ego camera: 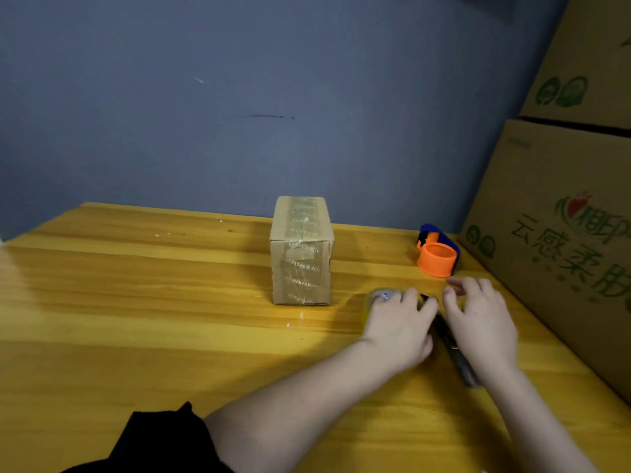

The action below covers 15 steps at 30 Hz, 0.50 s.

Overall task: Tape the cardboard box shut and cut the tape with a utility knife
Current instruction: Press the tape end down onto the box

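A small cardboard box [302,254] stands upright on the wooden table [143,302], with clear tape running over its top and down its front face. To its right, my left hand [399,331] lies over a clear tape roll [375,298], fingers curled onto it. A dark utility knife [456,351] lies flat on the table between my hands, pointing away from me. My right hand [479,324] hovers just right of the knife, fingers spread and holding nothing.
An orange and blue tape dispenser [437,251] sits behind my right hand. Large printed cardboard cartons [560,213] are stacked along the table's right edge. A blue wall [239,114] closes the far side. Dark cloth [164,442] lies at the near edge.
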{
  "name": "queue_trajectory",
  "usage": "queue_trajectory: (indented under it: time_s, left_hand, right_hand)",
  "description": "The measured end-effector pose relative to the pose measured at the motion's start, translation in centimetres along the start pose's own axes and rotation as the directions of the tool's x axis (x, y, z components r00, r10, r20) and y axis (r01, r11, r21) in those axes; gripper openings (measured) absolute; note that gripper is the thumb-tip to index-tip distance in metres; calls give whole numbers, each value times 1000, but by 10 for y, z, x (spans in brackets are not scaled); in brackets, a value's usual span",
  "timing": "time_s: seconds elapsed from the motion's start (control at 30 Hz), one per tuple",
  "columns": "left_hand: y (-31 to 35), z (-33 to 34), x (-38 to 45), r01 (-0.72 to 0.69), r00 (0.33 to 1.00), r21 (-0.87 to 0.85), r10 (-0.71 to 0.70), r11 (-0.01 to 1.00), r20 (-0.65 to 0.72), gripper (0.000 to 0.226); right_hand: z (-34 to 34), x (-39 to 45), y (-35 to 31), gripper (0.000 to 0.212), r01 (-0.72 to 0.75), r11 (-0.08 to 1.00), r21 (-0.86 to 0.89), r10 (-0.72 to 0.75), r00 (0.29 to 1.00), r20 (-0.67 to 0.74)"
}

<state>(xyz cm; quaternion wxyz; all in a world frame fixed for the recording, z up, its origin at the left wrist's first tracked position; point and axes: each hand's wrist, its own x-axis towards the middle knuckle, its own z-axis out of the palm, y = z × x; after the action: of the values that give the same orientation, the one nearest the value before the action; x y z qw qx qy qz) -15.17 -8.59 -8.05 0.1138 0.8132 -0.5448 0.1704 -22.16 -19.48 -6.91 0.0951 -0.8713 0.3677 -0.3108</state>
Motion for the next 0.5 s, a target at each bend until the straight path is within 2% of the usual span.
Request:
queue_trajectory:
  time_s: [0.07, 0.13, 0.23, 0.3, 0.37, 0.43, 0.5]
  left_hand:
    - [-14, -16, -8, -30, 991, -26, 27, 999, -130, 31]
    - [-33, -36, -16, 19, 979, -104, -39, 994, -200, 19]
    - [-65, -61, -32, 200, 955, -300, -254, 933, -152, 16]
    - [-85, -71, -48, 253, 919, -436, -356, 864, -172, 11]
    - [-103, -79, -62, 241, 865, -548, -433, 801, -252, 7]
    - [-124, -82, -67, 210, 810, -570, -468, 795, -354, 8]
    - [-148, -83, -63, 195, 780, -533, -460, 823, -424, 14]
  right_hand:
    - [-4, 6, -19, 23, 70, 991, 111, -65, 997, -49]
    - [-4, 9, -42, 16, 107, 962, 249, -94, 993, -64]
    - [1, 7, -79, 11, 94, 880, 465, -121, 992, 29]
    - [7, 2, -104, 14, 21, 813, 582, -135, 979, 154]
    - [15, -7, -127, 24, -106, 721, 684, -132, 949, 286]
    - [20, -17, -147, 35, -288, 593, 752, -114, 895, 432]
    - [22, -26, -161, 36, -417, 527, 741, -91, 838, 538]
